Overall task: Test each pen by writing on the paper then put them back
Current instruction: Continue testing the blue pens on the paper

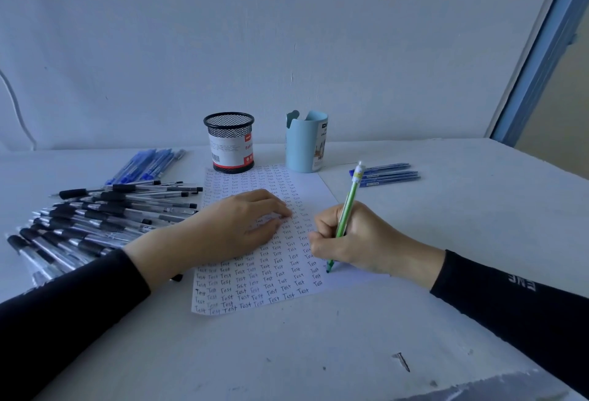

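Observation:
A white sheet of paper (274, 286) lies in the middle of the table, covered with rows of the handwritten word "Test". My right hand (357, 238) grips a green pen (345, 212) in a writing hold, its tip touching the paper's right edge. My left hand (236, 225) rests flat on the paper, palm down, holding nothing. A large pile of black-capped pens (95, 219) lies to the left. Several blue pens (146, 164) lie behind that pile. Three more blue pens (389, 174) lie at the right.
A black mesh pen cup (229, 142) and a light blue cup (306, 142) stand behind the paper near the wall. A small dark nail-like object (403, 360) lies on the table near the front. The table's right edge drops off beside a blue door frame (541, 50).

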Demonstrator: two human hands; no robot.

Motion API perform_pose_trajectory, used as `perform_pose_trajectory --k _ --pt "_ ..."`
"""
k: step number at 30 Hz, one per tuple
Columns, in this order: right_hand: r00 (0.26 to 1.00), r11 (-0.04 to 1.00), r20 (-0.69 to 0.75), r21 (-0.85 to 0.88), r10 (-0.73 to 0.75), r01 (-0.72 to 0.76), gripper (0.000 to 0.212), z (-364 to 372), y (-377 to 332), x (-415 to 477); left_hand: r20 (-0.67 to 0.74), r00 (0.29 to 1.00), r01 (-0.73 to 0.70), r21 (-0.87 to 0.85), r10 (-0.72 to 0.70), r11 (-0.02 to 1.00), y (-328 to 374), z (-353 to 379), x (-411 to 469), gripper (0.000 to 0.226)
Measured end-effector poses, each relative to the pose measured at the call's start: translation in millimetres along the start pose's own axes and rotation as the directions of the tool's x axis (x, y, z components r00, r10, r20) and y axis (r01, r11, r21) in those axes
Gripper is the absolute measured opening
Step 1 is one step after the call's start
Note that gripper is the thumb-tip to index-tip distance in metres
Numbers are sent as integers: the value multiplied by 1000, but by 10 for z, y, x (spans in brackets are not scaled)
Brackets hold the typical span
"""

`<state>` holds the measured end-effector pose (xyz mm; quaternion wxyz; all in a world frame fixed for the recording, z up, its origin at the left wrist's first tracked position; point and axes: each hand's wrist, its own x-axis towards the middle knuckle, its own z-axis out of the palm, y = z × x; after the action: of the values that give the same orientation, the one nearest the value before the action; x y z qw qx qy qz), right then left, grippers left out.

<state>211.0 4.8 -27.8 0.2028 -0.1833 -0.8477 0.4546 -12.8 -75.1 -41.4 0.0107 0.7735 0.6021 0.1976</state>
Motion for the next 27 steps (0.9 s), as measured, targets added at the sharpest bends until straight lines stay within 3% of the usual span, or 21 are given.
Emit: perform_pose_trajectory --k 27 --pt "999 1000 31 3 24 -25 53 -13 -12 -7 23 999 36 21 -37 999 56 -25 -15 38"
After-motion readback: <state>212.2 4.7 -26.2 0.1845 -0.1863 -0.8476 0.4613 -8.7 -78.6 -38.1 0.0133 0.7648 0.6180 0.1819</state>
